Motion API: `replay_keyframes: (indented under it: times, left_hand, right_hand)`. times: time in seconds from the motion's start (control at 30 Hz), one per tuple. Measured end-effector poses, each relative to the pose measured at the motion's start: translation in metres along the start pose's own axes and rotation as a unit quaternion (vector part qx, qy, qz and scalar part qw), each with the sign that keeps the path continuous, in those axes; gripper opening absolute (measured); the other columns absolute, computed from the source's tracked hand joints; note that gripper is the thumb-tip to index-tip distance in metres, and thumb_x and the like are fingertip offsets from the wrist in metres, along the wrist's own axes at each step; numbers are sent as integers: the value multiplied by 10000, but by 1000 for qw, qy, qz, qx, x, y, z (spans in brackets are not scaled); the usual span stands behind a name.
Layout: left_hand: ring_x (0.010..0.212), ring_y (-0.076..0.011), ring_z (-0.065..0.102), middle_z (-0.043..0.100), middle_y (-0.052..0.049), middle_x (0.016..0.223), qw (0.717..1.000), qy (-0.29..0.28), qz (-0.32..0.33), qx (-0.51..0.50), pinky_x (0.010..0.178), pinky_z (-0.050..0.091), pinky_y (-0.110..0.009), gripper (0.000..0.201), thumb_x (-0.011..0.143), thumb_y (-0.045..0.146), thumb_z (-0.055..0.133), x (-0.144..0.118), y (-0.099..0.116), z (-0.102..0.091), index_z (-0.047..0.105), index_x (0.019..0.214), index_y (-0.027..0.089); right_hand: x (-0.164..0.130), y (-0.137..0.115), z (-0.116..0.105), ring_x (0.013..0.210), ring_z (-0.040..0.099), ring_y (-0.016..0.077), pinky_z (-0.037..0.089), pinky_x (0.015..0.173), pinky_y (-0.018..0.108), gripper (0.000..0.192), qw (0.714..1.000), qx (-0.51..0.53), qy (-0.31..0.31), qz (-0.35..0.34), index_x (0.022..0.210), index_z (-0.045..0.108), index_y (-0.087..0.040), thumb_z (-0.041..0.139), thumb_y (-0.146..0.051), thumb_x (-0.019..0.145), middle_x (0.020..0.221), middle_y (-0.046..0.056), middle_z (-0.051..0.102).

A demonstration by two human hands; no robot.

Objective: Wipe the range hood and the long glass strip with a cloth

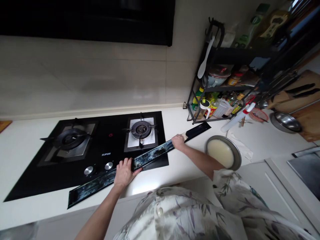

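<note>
A long, narrow black panel (152,154) lies slantwise over the front right of the gas stove (110,133) and the counter. Pale, whitish smears cover its middle and left stretch, while the right end looks dark and clean. My left hand (124,172) grips the panel near its middle, thumb at the near edge and fingers over the top. Closed over a pale cloth (185,136), my right hand (178,142) presses on the panel's upper right part. The cloth is mostly hidden under the fingers. Right of that arm stands a metal basin (238,155) of cloudy, cream-coloured liquid.
Bottles and jars crowd a black rack (195,96) by the wall. A spray bottle (235,120), a white cloth (240,145) and a steel bowl (286,121) are on the right counter. The dark range hood (87,23) hangs above the stove.
</note>
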State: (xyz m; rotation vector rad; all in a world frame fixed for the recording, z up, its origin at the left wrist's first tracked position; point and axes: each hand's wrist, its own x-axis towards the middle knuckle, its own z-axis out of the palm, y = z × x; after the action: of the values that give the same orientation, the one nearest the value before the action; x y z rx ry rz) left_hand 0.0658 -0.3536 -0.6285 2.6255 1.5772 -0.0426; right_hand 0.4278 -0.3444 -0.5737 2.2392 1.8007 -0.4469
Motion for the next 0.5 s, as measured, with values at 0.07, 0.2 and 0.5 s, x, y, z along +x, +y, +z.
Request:
replay_keyframes:
  times: [0.07, 0.2, 0.5]
  left_hand:
    - [1171, -440, 545, 596, -255, 1350, 1000, -1, -3, -10, 1002, 440, -526, 801, 928, 651, 515, 0, 2, -1, 603, 1438, 40]
    - [1198, -444, 541, 585, -250, 1383, 1000, -9, -6, -17, 1018, 424, -524, 789, 916, 658, 562, 0, 7, -7, 602, 1447, 77]
    - [1203, -436, 514, 574, -262, 1397, 999, -6, -4, -43, 1024, 392, -519, 723, 986, 623, 541, 0, 14, -11, 585, 1471, 89]
  right_hand:
    - [-9, -44, 8, 1221, 658, 333, 508, 1034, 447, 340, 999, 5, 6, -42, 1133, 816, -57, 532, -38, 946, 1173, 253, 727]
    - [-21, -106, 19, 1227, 650, 331, 509, 1035, 422, 329, 995, 28, 10, -97, 1106, 820, -55, 528, -61, 954, 1154, 248, 730]
    - [-24, -62, -11, 1073, 708, 180, 494, 865, 193, 355, 989, 122, 9, -84, 1249, 761, -166, 477, -297, 1081, 1198, 84, 754]
